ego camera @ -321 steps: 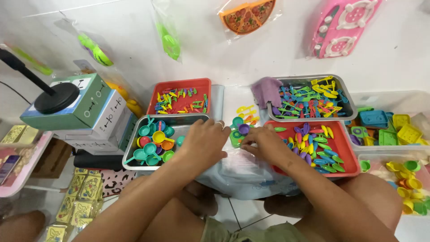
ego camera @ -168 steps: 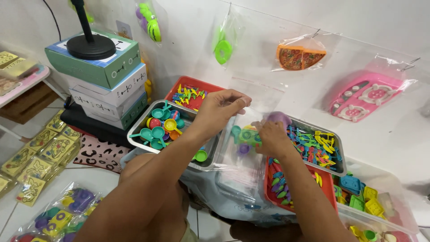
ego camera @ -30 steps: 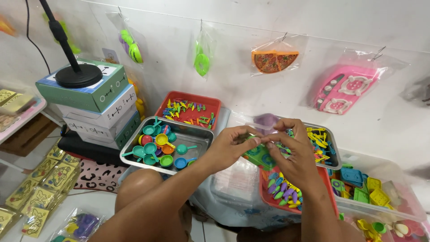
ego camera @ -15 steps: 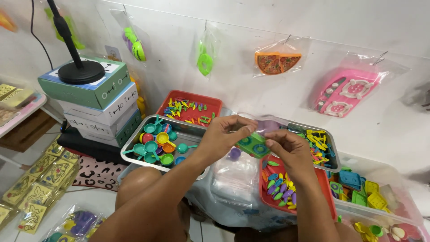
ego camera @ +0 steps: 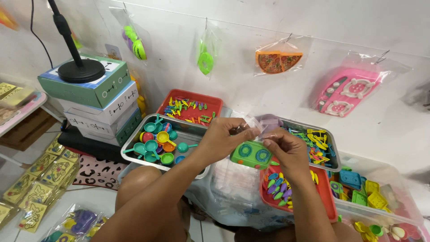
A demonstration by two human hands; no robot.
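Above the trays, both hands' fingers now pinch a clear bag (ego camera: 253,123) open over the green toy stove (ego camera: 251,154).

I see two bare forearms running up from the bottom of the frame, with no sleeves, no gloves and no watch or bracelet on either wrist. My left hand (ego camera: 222,136) and my right hand (ego camera: 286,150) are both uncovered, with no rings that I can make out, and the fingernails look short and unpainted. Below the arms my knee (ego camera: 143,183) and thigh are bare too. I can't find any clothing in the view; whatever I wear sits below the frame's edge.
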